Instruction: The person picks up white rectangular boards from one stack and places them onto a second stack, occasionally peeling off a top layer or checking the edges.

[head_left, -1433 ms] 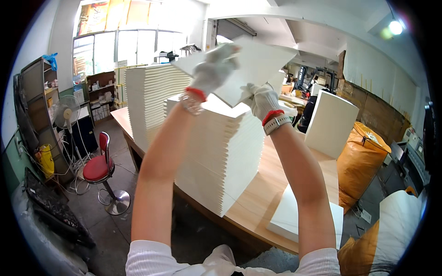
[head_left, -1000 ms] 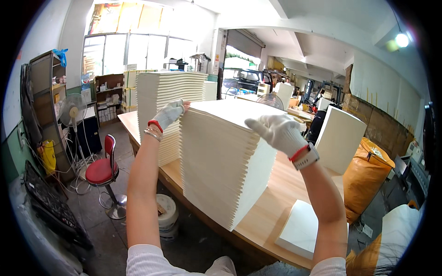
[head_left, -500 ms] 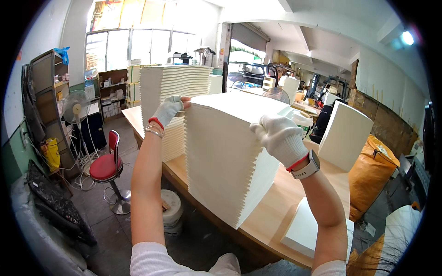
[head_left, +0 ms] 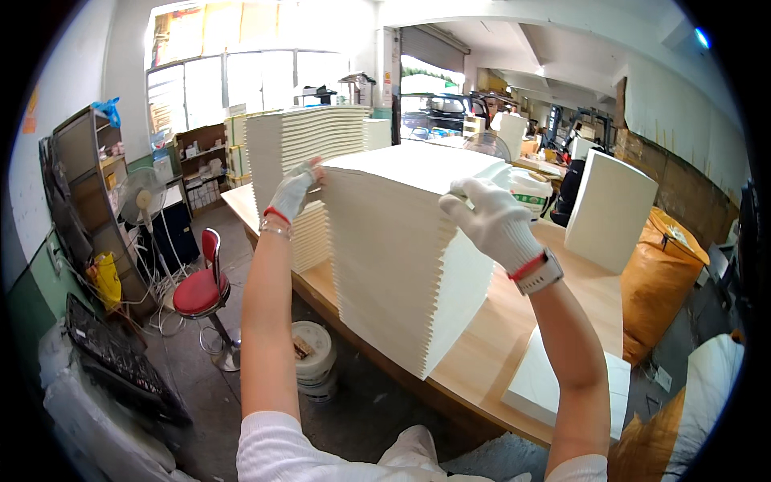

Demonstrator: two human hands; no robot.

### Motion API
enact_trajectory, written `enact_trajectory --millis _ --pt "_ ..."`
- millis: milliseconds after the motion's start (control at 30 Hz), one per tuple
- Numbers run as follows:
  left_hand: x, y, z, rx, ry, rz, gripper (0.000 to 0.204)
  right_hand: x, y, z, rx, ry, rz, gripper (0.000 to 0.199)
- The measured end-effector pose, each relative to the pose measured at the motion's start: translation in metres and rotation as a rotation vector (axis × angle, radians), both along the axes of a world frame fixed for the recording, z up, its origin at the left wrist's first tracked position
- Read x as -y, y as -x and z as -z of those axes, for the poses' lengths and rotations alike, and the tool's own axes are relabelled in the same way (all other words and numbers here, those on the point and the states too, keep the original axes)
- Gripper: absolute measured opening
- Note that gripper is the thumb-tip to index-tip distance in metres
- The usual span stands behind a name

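Observation:
A tall stack of thin white sheets (head_left: 389, 265) stands on the wooden table (head_left: 474, 357), its side edges scalloped and its top slightly bowed. At its upper left corner is my left hand (head_left: 295, 191), in a white glove with bare fingertips, its fingers and thumb closed about the edge. My right hand (head_left: 494, 218), also in a white glove, has its fingers curled over the upper right corner. The undersides of the fingers are partly hidden. Just behind to the left rises another white ridged stack (head_left: 321, 145).
A flat white block (head_left: 538, 376) lies near the table's right front, and a white stack (head_left: 609, 210) stands farther back. An orange sack (head_left: 662, 281) is right of the table. On the floor at left are a white bucket (head_left: 312, 353), a red stool (head_left: 201, 293) and a fan (head_left: 143, 197).
The view has shifted a little, so the scene sits slightly lower left to right. Both hands stay at the stack's top corners; the right fingers have loosened slightly and the left hand has tilted.

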State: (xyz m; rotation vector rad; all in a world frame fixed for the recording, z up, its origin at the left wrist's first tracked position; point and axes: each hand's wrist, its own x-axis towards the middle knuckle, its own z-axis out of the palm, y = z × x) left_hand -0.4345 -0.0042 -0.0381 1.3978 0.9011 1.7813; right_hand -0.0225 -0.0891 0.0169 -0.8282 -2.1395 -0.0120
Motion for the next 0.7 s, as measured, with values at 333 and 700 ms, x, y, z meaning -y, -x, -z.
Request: enact_trajectory --millis 333,700 --pt "0.103 -0.141 0.090 -0.236 -0.721 -0.647 0.022 0.084 -0.267 0.253 -0.191 0.183 0.459 0.020" --pt "0.125 -0.534 0.190 -0.951 -0.830 0.826 0.029 0.221 -0.408 0.359 -0.444 0.485 1.432 0.025"
